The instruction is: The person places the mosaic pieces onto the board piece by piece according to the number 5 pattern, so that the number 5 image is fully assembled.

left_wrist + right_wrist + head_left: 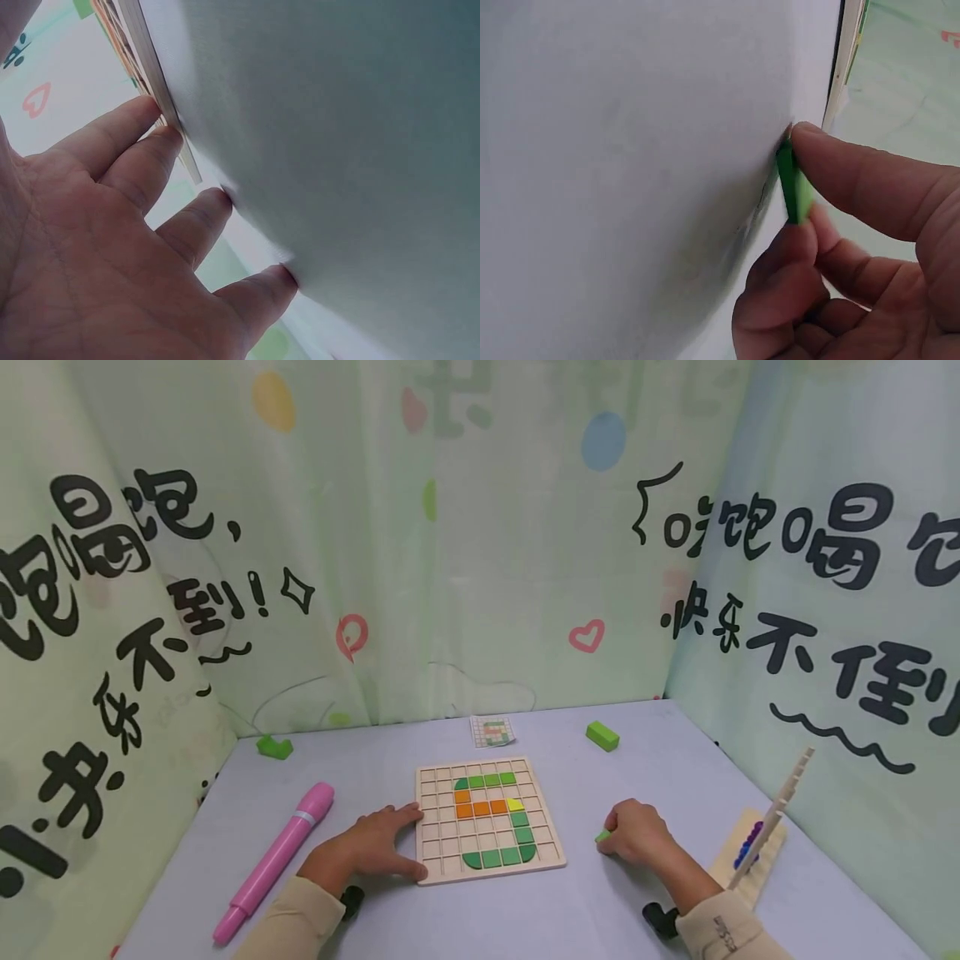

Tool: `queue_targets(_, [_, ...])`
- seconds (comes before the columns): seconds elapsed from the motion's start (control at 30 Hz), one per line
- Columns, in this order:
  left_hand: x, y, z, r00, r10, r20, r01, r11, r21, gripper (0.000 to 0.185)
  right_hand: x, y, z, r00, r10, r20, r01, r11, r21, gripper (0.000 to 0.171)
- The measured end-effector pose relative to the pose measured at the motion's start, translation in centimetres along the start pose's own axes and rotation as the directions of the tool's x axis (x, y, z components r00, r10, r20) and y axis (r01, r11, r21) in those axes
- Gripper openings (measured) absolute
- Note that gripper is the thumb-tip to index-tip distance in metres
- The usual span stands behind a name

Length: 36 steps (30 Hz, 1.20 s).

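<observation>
In the head view a square wooden grid board (491,860) lies mid-table, with green, orange and yellow tiles set in an S-like shape. My left hand (378,845) is spread at the board's left side, thumb by the near corner and fingertips at the left edge; the left wrist view shows straight fingers (124,139) against the rim. To the right of the board, my right hand (637,833) pinches a small green tile (793,180) between thumb and fingers, low over the table. The tile is mostly hidden in the head view.
Behind the board lies a small printed pattern card (492,732). A green block (602,736) is at the back right, a green curved piece (274,747) at the back left. A long pink tube (273,864) lies left; a wooden stand with beads (757,852) is right. Printed curtains surround the table.
</observation>
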State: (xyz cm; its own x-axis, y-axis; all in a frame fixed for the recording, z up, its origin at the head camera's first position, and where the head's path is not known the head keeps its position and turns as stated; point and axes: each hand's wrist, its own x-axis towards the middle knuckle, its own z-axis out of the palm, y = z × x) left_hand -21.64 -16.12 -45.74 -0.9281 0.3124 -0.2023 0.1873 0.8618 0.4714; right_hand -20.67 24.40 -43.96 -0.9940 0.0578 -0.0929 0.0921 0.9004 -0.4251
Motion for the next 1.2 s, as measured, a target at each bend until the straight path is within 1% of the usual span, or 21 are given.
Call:
queue_targets(0.13, [-0.1,-0.1,0.0,1.000,0.009,0.001,-0.009,1.000,-0.002,0.093,0.2,0.0,0.2,0.999,-0.040,-0.004,0.040,0.998,0.044,0.021])
queue_targets(0.27, [-0.1,-0.1,-0.2,1.000,0.004,0.001,-0.004,1.000,-0.005,0.093,0.4,-1.0,0.2,0.997,-0.081,0.002,0.081,0.992,0.094,0.016])
queue_targets(0.33, [-0.1,-0.1,-0.3,1.000,-0.001,0.000,0.001,1.000,-0.004,0.093,0.6,-2.1,0.3,0.993,-0.116,0.002,0.115,0.985,0.132,0.013])
queue_targets(0.43, [-0.2,0.0,-0.4,1.000,-0.011,0.004,0.011,1.000,-0.010,0.093,0.9,-4.0,0.8,0.989,-0.146,0.015,0.140,0.968,0.207,0.012])
queue_targets(0.6, [-0.2,0.2,-0.4,1.000,-0.016,0.012,0.016,1.000,-0.024,0.093,1.3,-7.2,2.0,0.978,-0.199,0.069,0.167,0.931,0.324,0.010])
queue_targets(0.7, [-0.1,0.3,-0.4,1.000,-0.006,0.012,0.007,1.000,-0.023,0.092,1.5,-8.7,2.9,0.962,-0.259,0.090,0.213,0.912,0.350,0.008])
queue_targets(0.87, [-0.1,0.3,-0.2,1.000,-0.008,0.010,0.008,1.000,-0.027,0.092,1.8,-10.8,4.2,0.929,-0.350,0.120,0.290,0.889,0.354,0.007])
queue_targets(1.03, [-0.1,0.3,-0.3,1.000,-0.015,0.010,0.015,1.000,-0.020,0.092,1.9,-12.5,5.5,0.885,-0.438,0.159,0.371,0.869,0.327,0.007])
queue_targets(1.1, [-0.1,0.2,-0.3,1.000,-0.020,0.014,0.021,1.000,-0.017,0.093,1.9,-13.0,5.9,0.870,-0.463,0.171,0.398,0.862,0.314,0.009])
queue_targets(1.2, [-0.1,0.2,-0.4,0.999,-0.030,0.021,0.030,0.999,-0.018,0.093,2.0,-13.5,6.4,0.857,-0.482,0.183,0.416,0.856,0.306,0.011])
